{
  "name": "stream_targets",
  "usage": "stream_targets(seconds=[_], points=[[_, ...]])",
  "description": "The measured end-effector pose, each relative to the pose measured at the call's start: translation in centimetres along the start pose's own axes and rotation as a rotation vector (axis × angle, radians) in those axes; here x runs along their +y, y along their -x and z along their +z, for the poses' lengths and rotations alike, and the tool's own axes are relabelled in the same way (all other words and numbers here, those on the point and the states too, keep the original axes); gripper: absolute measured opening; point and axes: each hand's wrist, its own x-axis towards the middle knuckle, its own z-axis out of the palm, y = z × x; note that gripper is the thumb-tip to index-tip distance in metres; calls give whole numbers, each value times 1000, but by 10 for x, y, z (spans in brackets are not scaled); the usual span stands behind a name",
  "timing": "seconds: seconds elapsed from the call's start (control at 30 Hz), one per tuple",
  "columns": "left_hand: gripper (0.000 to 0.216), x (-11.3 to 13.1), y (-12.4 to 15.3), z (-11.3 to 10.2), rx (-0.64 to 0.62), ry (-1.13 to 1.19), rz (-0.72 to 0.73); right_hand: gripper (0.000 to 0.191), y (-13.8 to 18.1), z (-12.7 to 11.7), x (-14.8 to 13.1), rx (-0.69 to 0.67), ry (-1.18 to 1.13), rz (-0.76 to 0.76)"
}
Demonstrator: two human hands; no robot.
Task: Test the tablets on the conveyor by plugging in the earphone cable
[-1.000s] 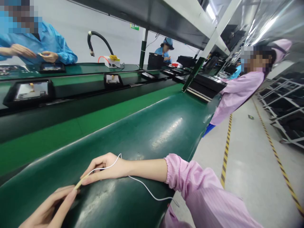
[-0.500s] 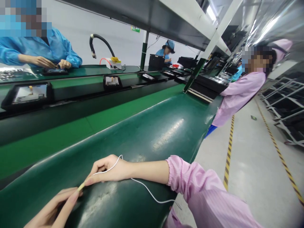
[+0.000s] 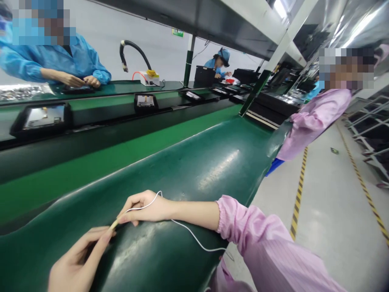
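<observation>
A small, slim pale-yellow piece (image 3: 114,224) spans the gap between my two hands, above the green work surface. The thumb and fingers of my left hand (image 3: 77,259) pinch its lower end. My right hand (image 3: 147,209) has its fingertips closed on the upper end. A thin white cord (image 3: 200,245) leads from the right fingertips over the back of that hand. It passes by the wrist and trails across the surface towards the near edge. I cannot make out whether cord and yellow piece are joined.
Beyond the green work surface (image 3: 170,174) runs a conveyor line with black trays (image 3: 42,118) holding flat devices. A co-worker in blue (image 3: 82,52) sits across it. Another person in pink (image 3: 319,117) stands at the right. A metal post (image 3: 255,91) rises at the far end.
Both hands appear slightly higher and farther right, along with the whole scene, as the view has shifted. The pinch on the yellow piece is unchanged.
</observation>
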Motion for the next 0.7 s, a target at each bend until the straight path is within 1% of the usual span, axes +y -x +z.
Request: stream_targets(seconds=[0.07,0.13,0.27,0.33,0.4,0.53,0.7], points=[[49,7,-1,-1,-85,33,-6,12,-1,0,2,4,9,-20],[49,12,-1,-2,-121,64,-8,15,-1,1,3,9,1,-47],[45,14,1,-3,-131,104,27,41,0,1,5,22,8,-91],[42,13,3,-3,-142,114,40,48,0,1,6,32,41,-102],[39,13,4,-4,-150,121,46,49,2,1,6,41,70,-109],[38,12,5,-3,-156,137,47,45,5,2,4,53,83,-132],[36,9,4,-2,-156,130,41,46,6,5,1,50,47,-159]])
